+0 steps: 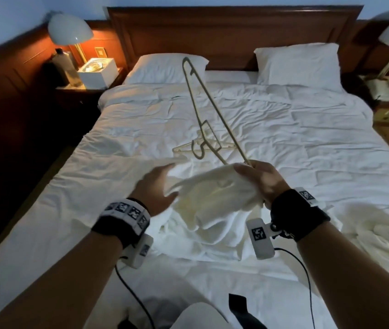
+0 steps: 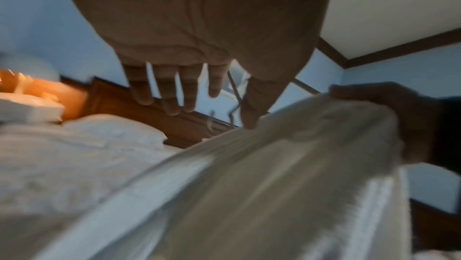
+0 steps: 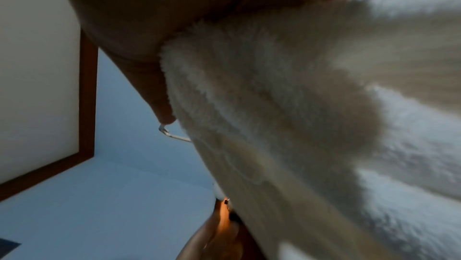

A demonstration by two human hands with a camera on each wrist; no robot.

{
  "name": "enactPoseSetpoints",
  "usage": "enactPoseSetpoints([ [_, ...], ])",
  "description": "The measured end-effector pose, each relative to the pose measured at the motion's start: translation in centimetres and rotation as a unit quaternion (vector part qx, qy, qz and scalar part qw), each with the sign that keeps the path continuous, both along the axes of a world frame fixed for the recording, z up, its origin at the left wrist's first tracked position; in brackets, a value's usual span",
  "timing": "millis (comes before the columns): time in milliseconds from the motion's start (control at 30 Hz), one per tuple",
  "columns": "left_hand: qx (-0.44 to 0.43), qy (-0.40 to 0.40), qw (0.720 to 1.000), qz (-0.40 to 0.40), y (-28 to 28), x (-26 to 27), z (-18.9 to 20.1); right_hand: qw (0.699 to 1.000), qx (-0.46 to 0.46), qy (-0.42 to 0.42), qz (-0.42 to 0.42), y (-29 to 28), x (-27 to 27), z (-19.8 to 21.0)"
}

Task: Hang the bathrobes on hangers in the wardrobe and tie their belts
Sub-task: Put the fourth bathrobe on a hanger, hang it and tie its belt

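A white terry bathrobe (image 1: 215, 205) hangs bunched over the bed's near half. My right hand (image 1: 257, 178) grips its upper edge together with one end of a gold wire hanger (image 1: 209, 112), which sticks up and away toward the pillows. My left hand (image 1: 158, 186) is beside the robe's left side with fingers (image 2: 172, 95) straight and spread, holding nothing. A second gold hanger (image 1: 184, 147) lies flat on the duvet behind. In the right wrist view the robe (image 3: 286, 106) fills the frame and a bit of hanger wire (image 3: 174, 135) shows by my thumb.
White bed (image 1: 307, 143) with two pillows (image 1: 298, 65) and a wooden headboard (image 1: 234, 32). More white terry cloth (image 1: 383, 236) is heaped at the bed's right edge. A lit lamp (image 1: 70, 29), white box (image 1: 98, 72) and bottle stand on the left nightstand.
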State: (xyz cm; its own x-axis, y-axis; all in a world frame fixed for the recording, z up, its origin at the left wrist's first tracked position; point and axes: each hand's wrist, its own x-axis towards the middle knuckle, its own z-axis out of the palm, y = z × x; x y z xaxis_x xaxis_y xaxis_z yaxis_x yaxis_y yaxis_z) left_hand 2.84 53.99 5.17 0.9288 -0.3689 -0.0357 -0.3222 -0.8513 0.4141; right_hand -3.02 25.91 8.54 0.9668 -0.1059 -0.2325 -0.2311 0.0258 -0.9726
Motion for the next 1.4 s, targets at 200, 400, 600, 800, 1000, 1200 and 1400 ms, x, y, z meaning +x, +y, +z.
enactPoseSetpoints([
  [200, -0.186, 0.028, 0.975, -0.118, -7.7, -4.9, -1.0, 0.994, 0.105, 0.000, 0.032, -0.4, -4.3, -0.5],
  [400, -0.283, 0.053, 0.950, -0.123, -11.0, -8.9, -1.5, 0.986, 0.159, 0.018, -0.042, -2.9, -8.0, -1.7],
  [600, -0.313, -0.015, 0.937, -0.157, -12.1, -11.3, 1.1, 0.990, 0.113, 0.013, -0.081, -5.2, -9.8, -2.9],
  [800, -0.109, -0.080, 0.963, -0.235, -13.0, -11.7, 0.6, 0.997, -0.028, 0.010, -0.076, -7.0, -9.8, -3.7],
  [1000, -0.182, -0.123, 0.968, -0.122, -13.5, -12.2, -0.1, 0.960, -0.274, -0.052, -0.024, -8.2, -11.1, -5.1],
  [1200, -0.425, 0.193, 0.863, 0.195, -11.6, -11.5, -2.0, 0.882, -0.382, -0.237, -0.143, -11.9, -12.3, -5.9],
  [1400, -0.605, 0.315, 0.672, 0.289, -9.9, -10.6, -2.5, 0.849, -0.436, -0.262, -0.141, -16.6, -14.0, -6.0],
])
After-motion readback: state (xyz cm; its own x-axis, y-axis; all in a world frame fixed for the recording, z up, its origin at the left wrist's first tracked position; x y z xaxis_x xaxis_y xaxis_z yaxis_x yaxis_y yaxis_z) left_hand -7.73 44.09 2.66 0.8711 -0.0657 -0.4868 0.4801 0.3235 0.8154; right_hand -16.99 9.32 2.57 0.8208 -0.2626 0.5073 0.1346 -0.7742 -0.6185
